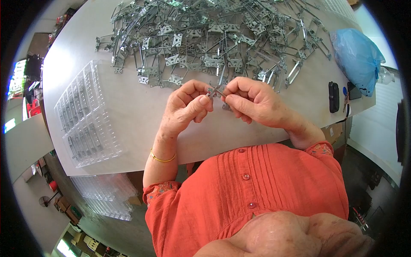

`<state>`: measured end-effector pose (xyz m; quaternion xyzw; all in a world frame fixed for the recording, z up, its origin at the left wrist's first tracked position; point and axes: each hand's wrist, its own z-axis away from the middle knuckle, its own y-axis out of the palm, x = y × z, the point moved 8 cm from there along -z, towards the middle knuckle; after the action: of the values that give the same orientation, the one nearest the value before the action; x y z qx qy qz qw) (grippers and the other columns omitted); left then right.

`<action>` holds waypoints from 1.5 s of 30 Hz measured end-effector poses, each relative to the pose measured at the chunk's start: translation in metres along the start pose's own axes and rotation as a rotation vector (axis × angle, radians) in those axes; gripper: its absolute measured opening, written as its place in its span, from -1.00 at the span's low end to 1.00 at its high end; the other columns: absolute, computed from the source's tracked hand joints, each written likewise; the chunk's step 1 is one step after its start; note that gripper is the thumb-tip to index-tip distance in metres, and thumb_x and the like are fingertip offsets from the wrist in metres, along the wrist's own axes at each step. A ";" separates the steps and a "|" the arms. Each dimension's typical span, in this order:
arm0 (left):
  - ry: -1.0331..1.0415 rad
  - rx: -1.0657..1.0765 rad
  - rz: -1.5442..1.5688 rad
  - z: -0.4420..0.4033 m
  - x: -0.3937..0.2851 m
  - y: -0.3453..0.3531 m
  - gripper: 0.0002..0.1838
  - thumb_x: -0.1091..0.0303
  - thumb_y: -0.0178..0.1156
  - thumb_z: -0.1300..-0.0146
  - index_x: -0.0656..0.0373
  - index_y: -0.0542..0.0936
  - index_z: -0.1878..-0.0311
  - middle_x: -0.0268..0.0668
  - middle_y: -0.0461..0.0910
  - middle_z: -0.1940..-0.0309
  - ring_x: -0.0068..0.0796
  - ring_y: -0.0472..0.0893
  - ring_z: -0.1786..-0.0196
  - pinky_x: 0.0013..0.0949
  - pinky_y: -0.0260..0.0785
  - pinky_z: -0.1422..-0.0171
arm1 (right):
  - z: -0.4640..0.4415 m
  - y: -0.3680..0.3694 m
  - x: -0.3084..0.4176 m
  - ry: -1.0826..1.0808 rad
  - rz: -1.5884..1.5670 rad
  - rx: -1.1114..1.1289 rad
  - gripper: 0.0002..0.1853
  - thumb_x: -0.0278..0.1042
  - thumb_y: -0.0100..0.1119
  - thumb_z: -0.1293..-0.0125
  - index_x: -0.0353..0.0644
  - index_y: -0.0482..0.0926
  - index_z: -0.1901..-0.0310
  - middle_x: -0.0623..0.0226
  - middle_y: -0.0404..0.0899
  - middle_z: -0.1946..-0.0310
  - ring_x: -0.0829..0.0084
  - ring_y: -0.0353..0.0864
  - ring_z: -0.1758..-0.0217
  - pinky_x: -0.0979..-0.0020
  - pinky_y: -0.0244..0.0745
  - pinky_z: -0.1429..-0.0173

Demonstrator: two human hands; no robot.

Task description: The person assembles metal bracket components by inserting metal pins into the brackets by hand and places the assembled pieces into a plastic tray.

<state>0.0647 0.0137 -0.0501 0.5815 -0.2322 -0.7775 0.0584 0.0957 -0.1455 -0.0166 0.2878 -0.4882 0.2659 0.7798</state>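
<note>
Both hands meet just below a large pile of thin metal brackets [205, 38] on the pale table [128, 124]. My left hand [188, 103] pinches a small metal bracket [214, 92] between thumb and forefinger. From the right, my right hand [252, 100] is closed on the same metal piece, whose thin arms cross between the fingertips. One arm of it points up toward the pile. The exact contact at the fingertips is too small to tell.
Clear plastic trays [87, 113] holding metal parts lie at the left. More clear trays [105, 195] are below the table's left edge. On the right are a blue plastic bag [356, 58], a black case [334, 97] and a dark phone-like object [354, 91].
</note>
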 end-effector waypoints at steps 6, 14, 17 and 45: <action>-0.065 0.010 -0.109 0.002 0.000 0.003 -0.66 0.22 0.35 -0.45 0.25 0.58 -0.09 -0.38 0.63 0.30 -0.73 0.50 0.36 -0.58 0.31 0.36 | -0.001 0.002 0.001 0.041 -0.029 0.033 -0.85 -0.33 0.06 -0.62 -0.23 0.51 0.01 0.46 0.53 0.41 0.69 0.47 0.46 0.57 0.40 0.44; 0.100 -0.019 -0.204 0.005 -0.006 0.005 -0.60 0.25 0.43 -0.36 0.28 0.57 -0.12 -0.38 0.65 0.25 -0.77 0.50 0.37 -0.61 0.32 0.35 | 0.001 0.006 -0.001 0.046 -0.049 0.040 -0.83 -0.30 0.09 -0.60 -0.21 0.51 -0.01 0.44 0.58 0.42 0.67 0.49 0.51 0.55 0.44 0.44; 0.089 -0.032 -0.180 0.004 -0.007 0.007 -0.61 0.27 0.44 -0.36 0.27 0.58 -0.11 -0.42 0.64 0.26 -0.78 0.50 0.35 -0.61 0.33 0.34 | 0.004 0.005 0.006 0.063 0.013 0.068 -0.85 -0.31 0.08 -0.60 -0.20 0.52 0.01 0.46 0.57 0.43 0.68 0.50 0.48 0.56 0.43 0.41; 0.278 -0.108 -0.329 0.012 -0.034 0.029 -0.68 0.17 0.17 -0.58 0.24 0.53 -0.15 -0.35 0.68 0.15 -0.64 0.62 0.16 -0.48 0.46 0.12 | 0.015 -0.014 0.038 -0.648 -0.099 -0.084 -0.89 -0.44 0.00 -0.63 -0.23 0.50 -0.03 0.27 0.63 0.01 0.54 0.65 0.09 0.41 0.62 -0.06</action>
<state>0.0588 0.0034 -0.0054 0.7093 -0.0817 -0.7001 -0.0068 0.1103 -0.1607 0.0211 0.3484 -0.7071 0.1021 0.6068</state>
